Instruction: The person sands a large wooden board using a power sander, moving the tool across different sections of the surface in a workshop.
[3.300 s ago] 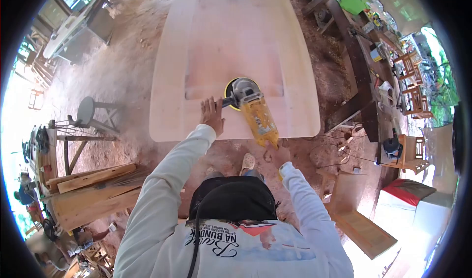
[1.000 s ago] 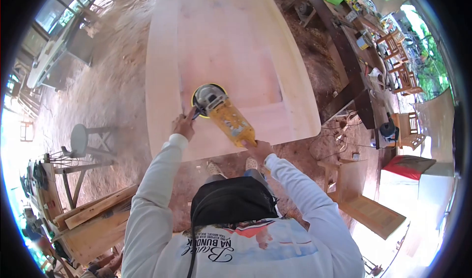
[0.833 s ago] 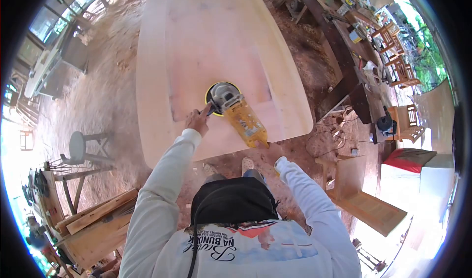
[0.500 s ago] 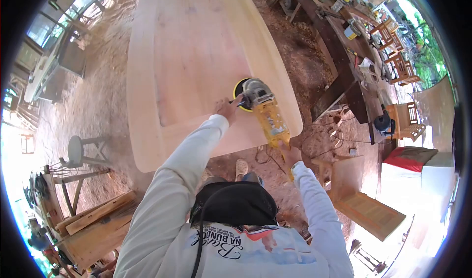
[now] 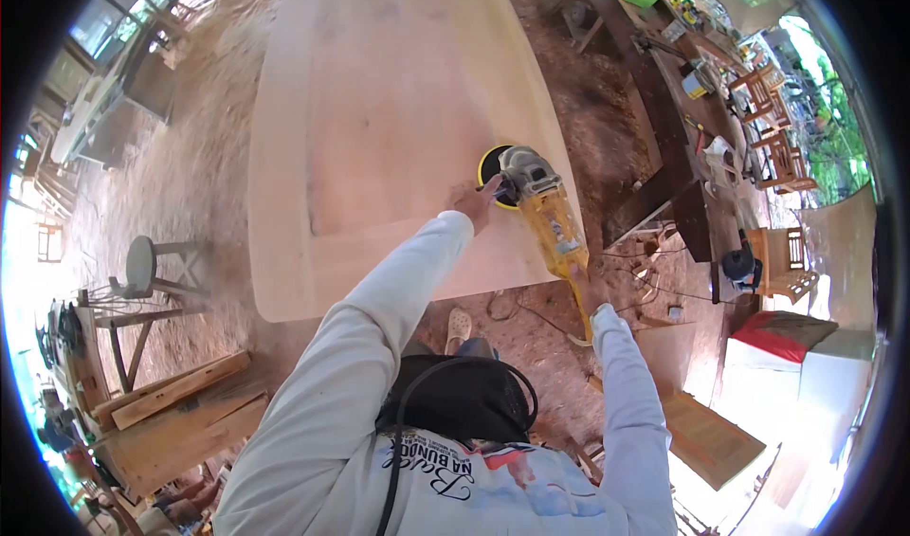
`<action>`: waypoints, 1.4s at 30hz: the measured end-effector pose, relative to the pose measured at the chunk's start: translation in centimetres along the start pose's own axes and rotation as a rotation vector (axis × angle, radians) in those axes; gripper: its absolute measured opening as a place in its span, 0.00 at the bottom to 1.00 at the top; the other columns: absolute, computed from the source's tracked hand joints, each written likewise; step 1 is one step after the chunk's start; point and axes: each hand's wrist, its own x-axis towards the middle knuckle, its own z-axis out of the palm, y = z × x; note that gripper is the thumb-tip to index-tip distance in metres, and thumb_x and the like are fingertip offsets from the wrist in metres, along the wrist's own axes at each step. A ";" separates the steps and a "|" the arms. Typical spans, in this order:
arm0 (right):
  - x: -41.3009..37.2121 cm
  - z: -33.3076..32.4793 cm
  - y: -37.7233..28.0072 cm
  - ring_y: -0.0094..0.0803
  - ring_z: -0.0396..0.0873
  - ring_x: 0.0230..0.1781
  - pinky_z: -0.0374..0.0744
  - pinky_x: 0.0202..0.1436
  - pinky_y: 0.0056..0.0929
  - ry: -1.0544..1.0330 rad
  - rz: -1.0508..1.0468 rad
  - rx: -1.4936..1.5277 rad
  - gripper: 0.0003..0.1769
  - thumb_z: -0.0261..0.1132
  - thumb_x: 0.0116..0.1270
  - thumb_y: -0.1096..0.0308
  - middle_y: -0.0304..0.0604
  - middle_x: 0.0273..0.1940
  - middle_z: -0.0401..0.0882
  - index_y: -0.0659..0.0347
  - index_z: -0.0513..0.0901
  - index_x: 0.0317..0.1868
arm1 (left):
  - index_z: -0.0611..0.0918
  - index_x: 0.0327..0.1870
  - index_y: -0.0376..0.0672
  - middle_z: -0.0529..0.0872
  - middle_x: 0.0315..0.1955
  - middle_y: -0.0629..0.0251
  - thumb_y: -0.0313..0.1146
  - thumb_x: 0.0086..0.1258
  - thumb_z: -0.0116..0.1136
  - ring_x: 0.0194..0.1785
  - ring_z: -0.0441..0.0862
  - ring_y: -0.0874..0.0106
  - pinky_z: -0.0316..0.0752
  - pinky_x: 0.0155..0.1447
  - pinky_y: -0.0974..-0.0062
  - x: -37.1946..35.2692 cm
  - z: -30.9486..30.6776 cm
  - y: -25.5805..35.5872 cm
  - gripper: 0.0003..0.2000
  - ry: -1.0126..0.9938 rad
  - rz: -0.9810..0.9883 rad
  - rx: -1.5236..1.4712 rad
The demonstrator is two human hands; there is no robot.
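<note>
Gripping yellow disc sander point(image 5: 548, 216) two-handed: left hand point(image 5: 476, 203) closed on its side handle point(image 5: 499, 194), right hand point(image 5: 587, 294) wrapped round the tail, probably keeping it flat on pale wooden tabletop point(image 5: 379, 109).

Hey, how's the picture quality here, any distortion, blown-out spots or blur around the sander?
Head view: strong fisheye, the panel bows and a black vignette rings the frame; left edge and lower right are blown out white; sander, left hand and right hand look fairly sharp; floor at upper left smears slightly.
</note>
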 end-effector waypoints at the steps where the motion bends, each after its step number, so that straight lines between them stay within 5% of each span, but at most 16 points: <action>1: 0.0 0.7 -0.6 0.30 0.81 0.25 0.79 0.31 0.35 -0.007 -0.016 -0.016 0.40 0.65 0.68 0.30 0.43 0.29 0.83 0.67 0.89 0.47 | 0.65 0.81 0.69 0.81 0.54 0.47 0.42 0.83 0.48 0.63 0.78 0.50 0.67 0.71 0.53 -0.7 -0.2 -1.0 0.26 0.040 0.001 0.011; 14: -3.1 11.6 -4.8 0.26 0.80 0.25 0.79 0.28 0.30 -0.174 -0.342 -0.058 0.35 0.66 0.72 0.36 0.39 0.28 0.83 0.65 0.84 0.56 | 0.68 0.79 0.69 0.82 0.47 0.49 0.41 0.81 0.51 0.55 0.80 0.51 0.70 0.65 0.52 -11.7 -3.5 -13.2 0.26 0.191 -0.163 -0.036; 17: -6.6 13.3 -9.1 0.23 0.77 0.21 0.75 0.23 0.28 -0.288 -0.158 0.049 0.32 0.65 0.74 0.38 0.37 0.25 0.79 0.66 0.84 0.42 | 0.67 0.79 0.70 0.82 0.49 0.48 0.39 0.80 0.52 0.56 0.80 0.50 0.69 0.66 0.52 -13.1 -4.0 -15.5 0.27 0.186 -0.189 -0.022; 25: -5.6 19.7 -8.4 0.29 0.82 0.27 0.81 0.31 0.32 -0.274 -0.218 -0.117 0.43 0.64 0.67 0.27 0.42 0.27 0.84 0.68 0.88 0.44 | 0.64 0.81 0.72 0.80 0.54 0.44 0.34 0.78 0.53 0.61 0.77 0.46 0.66 0.70 0.51 -16.6 -6.7 -21.2 0.31 0.149 -0.267 -0.070; 42: -8.1 32.7 -15.3 0.41 0.89 0.34 0.83 0.45 0.40 -0.451 -0.254 -0.328 0.51 0.56 0.64 0.18 0.49 0.29 0.88 0.67 0.89 0.47 | 0.67 0.79 0.68 0.84 0.48 0.50 0.37 0.81 0.51 0.56 0.82 0.52 0.72 0.64 0.53 -24.7 -12.2 -33.3 0.27 0.212 -0.392 -0.016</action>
